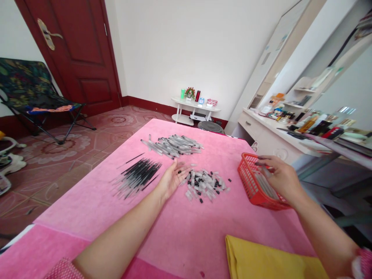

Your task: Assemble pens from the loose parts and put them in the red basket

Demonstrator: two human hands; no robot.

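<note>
My left hand [172, 179] lies palm up with its fingers stretched out, at the left edge of a pile of clear and black pen caps [207, 183]. A small black piece shows by its fingertips; whether it is held I cannot tell. Over the red plastic basket [252, 186], my right hand [280, 176] has its fingers closed on what looks like a pen, partly hidden. Several whitish pens [266, 186] lie inside the basket. Left of my left hand spreads a bundle of black-ended pen refills [141, 173]. Behind it is a heap of clear pen barrels [174, 145].
A pink cloth [174, 236] covers the table. Folded yellow fabric [270, 259] lies at the front right. To the right stands a white dresser [261, 133] crowded with bottles. A folding chair [43, 102] and a red door [78, 50] are at the left.
</note>
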